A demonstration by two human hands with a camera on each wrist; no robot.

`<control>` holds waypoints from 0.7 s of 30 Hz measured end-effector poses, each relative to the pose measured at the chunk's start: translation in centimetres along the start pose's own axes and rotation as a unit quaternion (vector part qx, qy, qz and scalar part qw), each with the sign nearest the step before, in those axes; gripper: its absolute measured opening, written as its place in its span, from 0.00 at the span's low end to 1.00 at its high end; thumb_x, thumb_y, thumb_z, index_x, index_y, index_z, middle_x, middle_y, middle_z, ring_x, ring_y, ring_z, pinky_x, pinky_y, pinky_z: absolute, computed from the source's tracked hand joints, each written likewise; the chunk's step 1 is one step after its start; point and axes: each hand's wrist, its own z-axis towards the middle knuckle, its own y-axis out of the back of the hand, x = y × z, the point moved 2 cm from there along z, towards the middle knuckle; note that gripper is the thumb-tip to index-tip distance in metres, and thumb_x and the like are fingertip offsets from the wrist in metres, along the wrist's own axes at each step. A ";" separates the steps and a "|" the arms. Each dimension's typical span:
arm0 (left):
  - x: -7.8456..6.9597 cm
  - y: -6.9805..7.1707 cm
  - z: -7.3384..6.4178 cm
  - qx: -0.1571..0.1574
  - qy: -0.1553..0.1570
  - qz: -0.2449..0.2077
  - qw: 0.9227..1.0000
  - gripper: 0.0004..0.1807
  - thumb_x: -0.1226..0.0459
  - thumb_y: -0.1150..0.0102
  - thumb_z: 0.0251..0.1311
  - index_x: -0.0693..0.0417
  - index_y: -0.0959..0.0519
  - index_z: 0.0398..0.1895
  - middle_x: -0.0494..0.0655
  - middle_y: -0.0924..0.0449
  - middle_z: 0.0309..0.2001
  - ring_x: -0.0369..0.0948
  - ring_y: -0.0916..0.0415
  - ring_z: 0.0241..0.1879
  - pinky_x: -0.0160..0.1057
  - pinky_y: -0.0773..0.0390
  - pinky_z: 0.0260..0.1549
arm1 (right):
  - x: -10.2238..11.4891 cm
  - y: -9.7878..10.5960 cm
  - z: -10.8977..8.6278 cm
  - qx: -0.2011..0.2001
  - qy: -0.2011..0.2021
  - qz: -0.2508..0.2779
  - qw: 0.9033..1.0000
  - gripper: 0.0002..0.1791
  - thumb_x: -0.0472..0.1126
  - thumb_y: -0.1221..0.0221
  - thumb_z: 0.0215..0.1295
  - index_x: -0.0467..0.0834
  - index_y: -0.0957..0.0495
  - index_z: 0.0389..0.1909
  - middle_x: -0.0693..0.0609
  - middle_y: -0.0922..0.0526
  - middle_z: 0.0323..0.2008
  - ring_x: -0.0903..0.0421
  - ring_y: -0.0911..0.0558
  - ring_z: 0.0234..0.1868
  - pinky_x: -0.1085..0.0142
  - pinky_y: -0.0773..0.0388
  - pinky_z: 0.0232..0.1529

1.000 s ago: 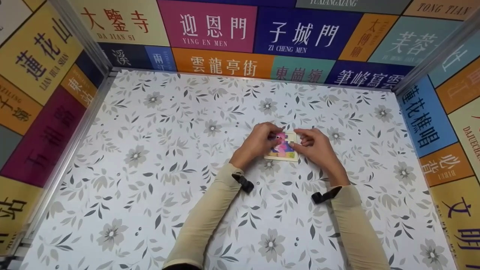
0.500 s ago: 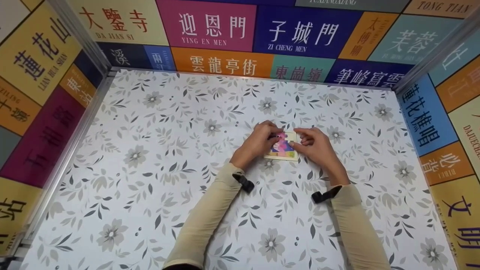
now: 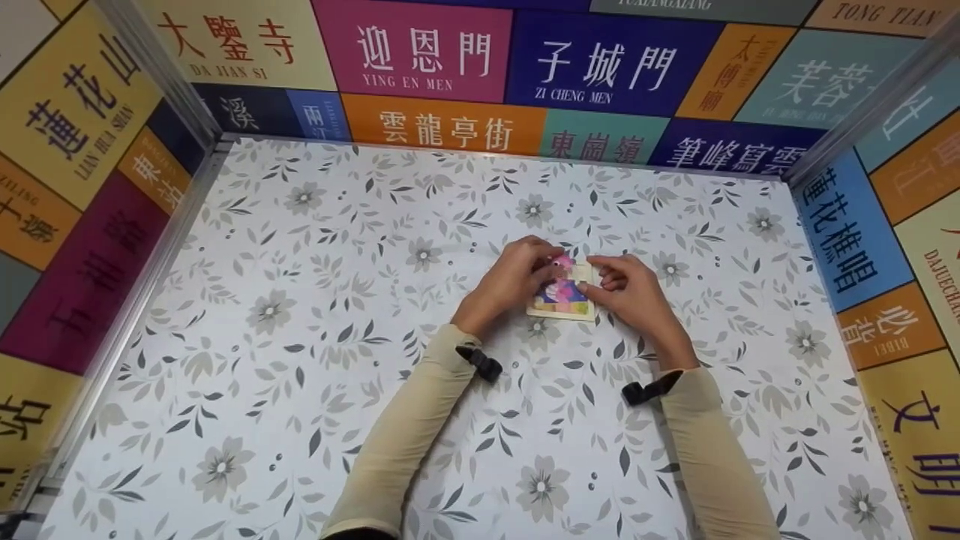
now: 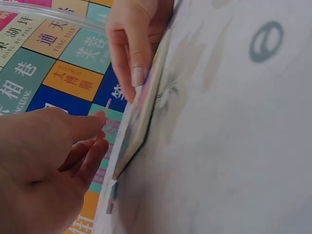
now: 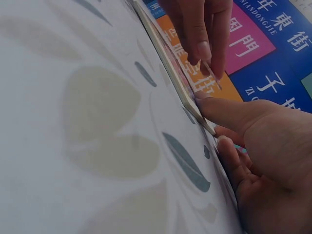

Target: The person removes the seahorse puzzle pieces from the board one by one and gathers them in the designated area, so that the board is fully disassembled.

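Observation:
A small square jigsaw puzzle board [image 3: 562,307] with a pale rim and a pink, blue and yellow picture lies on the patterned tabletop. Above its left side, my left hand [image 3: 514,276] pinches a thin puzzle piece [image 4: 107,108] between thumb and fingertips, tilted and apart from the board. The same piece [image 5: 212,74] appears edge-on in the right wrist view. My right hand [image 3: 631,291] holds the board by its right edge, the thumb on the rim and the index finger at the far corner. Part of the picture is hidden behind the left fingers.
The tabletop [image 3: 300,420] has a white cover with grey flowers and leaves. Colourful panels [image 3: 427,56] with printed characters wall it in at the back and both sides. A small teal bit [image 5: 240,148] shows under the right fingers; its kind is unclear.
My left hand and wrist have shifted slightly left and up with the puzzle piece, showing more of the board's lower left. My right hand stays at the board's right edge.

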 end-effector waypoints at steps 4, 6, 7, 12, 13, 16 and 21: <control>0.2 1.3 -0.5 -0.014 0.008 -0.014 1.000 0.19 0.63 0.36 0.77 0.61 0.15 0.65 0.55 0.13 0.58 0.46 0.16 0.54 0.43 0.17 0.57 | -0.1 0.0 0.1 -0.001 -0.007 -0.011 1.000 0.31 0.51 0.24 0.66 0.48 0.16 0.68 0.44 0.21 0.47 0.57 0.20 0.43 0.80 0.23 0.43; 0.4 1.8 -0.8 -0.018 0.013 -0.018 1.000 0.19 0.64 0.36 0.77 0.62 0.15 0.65 0.55 0.14 0.58 0.46 0.16 0.54 0.42 0.17 0.57 | -0.1 0.0 0.2 -0.001 -0.010 -0.013 1.000 0.31 0.51 0.24 0.66 0.47 0.17 0.68 0.45 0.22 0.47 0.57 0.20 0.43 0.80 0.24 0.43; 0.6 2.1 -1.0 -0.021 0.014 -0.019 0.999 0.19 0.63 0.37 0.77 0.62 0.16 0.65 0.55 0.14 0.59 0.46 0.16 0.55 0.42 0.17 0.58 | -0.1 0.0 0.1 -0.001 -0.012 -0.013 1.000 0.31 0.51 0.24 0.66 0.47 0.17 0.68 0.45 0.22 0.47 0.57 0.20 0.43 0.79 0.24 0.43; 1.7 3.3 -2.1 -0.036 0.020 -0.018 0.999 0.19 0.64 0.37 0.77 0.63 0.16 0.65 0.56 0.14 0.59 0.46 0.15 0.57 0.41 0.17 0.60 | -0.2 0.0 0.1 0.002 -0.015 -0.011 1.000 0.31 0.52 0.25 0.67 0.47 0.17 0.69 0.45 0.22 0.48 0.56 0.21 0.44 0.79 0.24 0.44; 1.9 3.6 -2.3 -0.039 0.020 -0.017 0.999 0.19 0.64 0.37 0.77 0.63 0.16 0.65 0.56 0.14 0.59 0.47 0.15 0.57 0.41 0.17 0.60 | -0.2 0.0 0.1 0.002 -0.015 -0.010 1.000 0.31 0.52 0.25 0.67 0.47 0.17 0.69 0.45 0.22 0.48 0.56 0.21 0.44 0.79 0.24 0.44; 2.5 4.5 -3.0 -0.048 0.025 -0.013 0.998 0.18 0.64 0.37 0.77 0.62 0.15 0.65 0.56 0.14 0.59 0.47 0.15 0.58 0.42 0.16 0.61 | -0.1 0.0 0.1 0.004 -0.014 -0.008 1.000 0.31 0.52 0.24 0.67 0.47 0.17 0.69 0.44 0.22 0.48 0.56 0.21 0.44 0.79 0.24 0.44; 3.5 5.5 -3.9 -0.060 0.038 -0.014 0.997 0.17 0.66 0.37 0.76 0.64 0.15 0.64 0.58 0.13 0.58 0.49 0.15 0.58 0.44 0.16 0.62 | -0.1 0.0 0.0 0.007 -0.010 -0.010 1.000 0.31 0.52 0.25 0.67 0.48 0.17 0.69 0.44 0.22 0.48 0.57 0.21 0.43 0.80 0.24 0.44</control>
